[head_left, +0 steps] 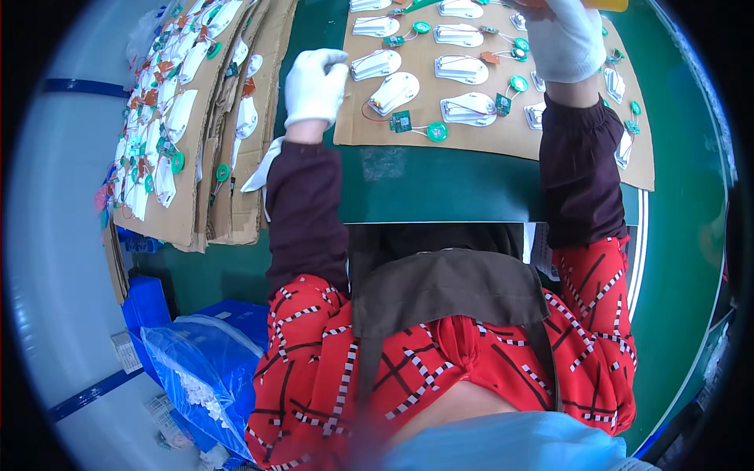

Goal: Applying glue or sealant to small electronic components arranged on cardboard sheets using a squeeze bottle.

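Observation:
My left hand (314, 82), in a white glove, is curled at the left edge of a cardboard sheet (487, 141) and seems to pinch it. The sheet lies on a green table (424, 184) and carries rows of white plastic shells (393, 93), each wired to a small green circuit board (400, 122) and a round green disc (437, 132). My right hand (565, 39), also gloved, reaches over the sheet's far right part. Its fingers run out of the top of the picture beside an orange object (609, 4). Dark sleeves cover both forearms.
To the left lies a slanted stack of cardboard sheets (236, 212) loaded with the same white parts (169, 118). Below it, by my left side, stands a blue bin (149, 302) and a clear bag of small white pieces (204, 377). A pale floor is at far left.

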The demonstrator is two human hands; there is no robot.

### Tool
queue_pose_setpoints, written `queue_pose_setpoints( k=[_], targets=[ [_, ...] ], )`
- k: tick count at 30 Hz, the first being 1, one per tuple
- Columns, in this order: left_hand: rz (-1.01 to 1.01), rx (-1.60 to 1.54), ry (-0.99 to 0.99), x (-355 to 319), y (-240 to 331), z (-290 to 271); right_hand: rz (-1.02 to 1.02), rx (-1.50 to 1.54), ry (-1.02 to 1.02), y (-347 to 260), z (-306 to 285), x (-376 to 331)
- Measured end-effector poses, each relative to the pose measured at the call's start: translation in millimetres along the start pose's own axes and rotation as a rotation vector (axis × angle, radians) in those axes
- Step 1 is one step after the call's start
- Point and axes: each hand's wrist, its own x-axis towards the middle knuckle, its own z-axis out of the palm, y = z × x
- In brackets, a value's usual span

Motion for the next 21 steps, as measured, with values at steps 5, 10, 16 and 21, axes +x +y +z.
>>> queue_pose_setpoints(
  k=[5,10,16,21],
  targets=[
    [-0.015,0.077,-0.123,12.5,-11.8,40.9,0.035,-0.023,0.018,2.6,6.5,-3.4],
    [0.058,0.187,-0.125,14.5,-1.8,51.0,0.057,-0.118,-0.015,6.0,1.5,-1.7],
    [0.031,0.229,-0.059,12.1,-6.7,47.3,0.045,-0.203,-0.069,19.8,2.7,-3.9],
    [-0.057,0.128,0.023,20.3,-12.1,53.8,0.074,0.846,-0.406,69.2,1.4,3.0]
  ],
)
